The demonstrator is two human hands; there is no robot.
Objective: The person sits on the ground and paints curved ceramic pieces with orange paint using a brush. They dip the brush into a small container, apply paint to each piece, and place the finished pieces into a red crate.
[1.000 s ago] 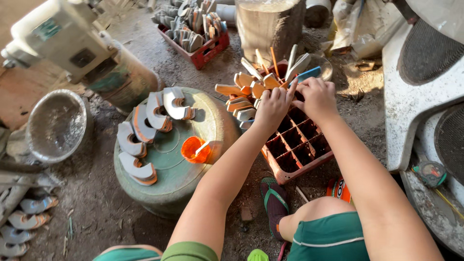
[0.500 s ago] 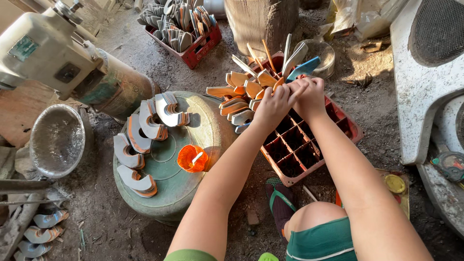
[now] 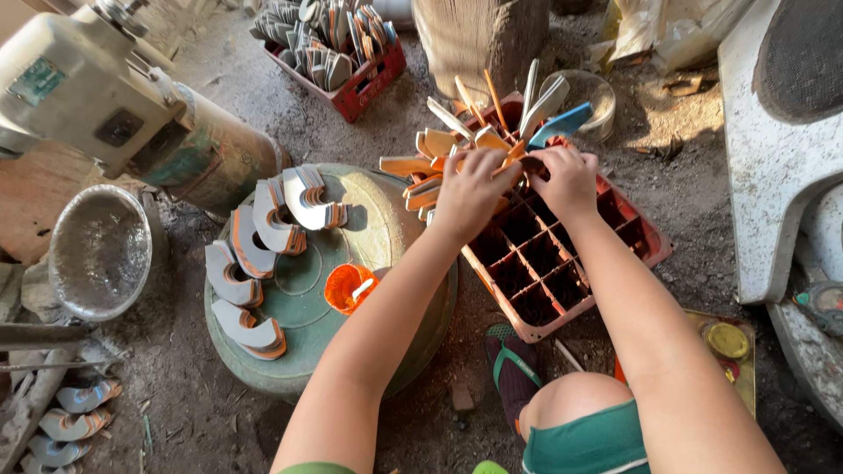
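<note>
Both my hands reach into the far end of an orange compartmented crate [image 3: 615, 272]. My left hand [image 3: 470, 189] rests among the curved grey and orange sole-shaped pieces [image 3: 439, 145] that stand packed in the crate's cells, fingers curled around one of them. Touching it on the right, my right hand [image 3: 569, 178] pinches pieces in the same bunch, close to a blue piece [image 3: 566, 123]. The crate's near cells show no pieces.
A green round drum top [image 3: 369, 237] at left carries several curved pieces [image 3: 263, 228] and an orange cup [image 3: 349, 288]. A metal bowl [image 3: 97, 250], a machine [image 3: 79, 88], a second red crate of pieces [image 3: 338, 44] and a white slab [image 3: 773, 132] surround me.
Both hands have come closer together over the packed pieces at the crate's far end. The camera view has shifted slightly.
</note>
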